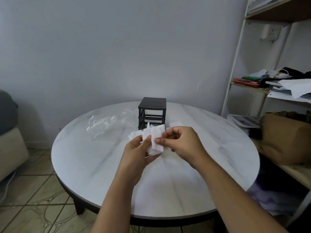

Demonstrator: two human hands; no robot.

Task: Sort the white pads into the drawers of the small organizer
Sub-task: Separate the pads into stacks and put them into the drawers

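A clear plastic bag (pixel 102 125) lay crumpled on the left part of the round table (pixel 87 165), apart from everything else. Right of it, near the far edge, stood the black organizer (pixel 152 113); its frame looked open at the front, and I could not tell where its drawers were.

Just in front of the organizer and above the tabletop, both hands met over a small bunch of white pads (pixel 155 140). The left hand (pixel 136 155) cupped the bunch from below, fingers curled and closed on it. The right hand (pixel 181 143) pinched the front pad, thumb on its near face and fingers behind. More white pads (pixel 175 124) lay on the table just right of the organizer's foot, partly hidden by the hands.

The front pad was a rectangle standing nearly upright, its long axis running top to bottom with a slight lean, flat face toward the camera.

The pads looked very light, soft and limp, probably fibrous enough to cling together, so peeling one off likely called for a gentle pinch at an edge or corner. They should not break, though a hard squeeze might crease them.
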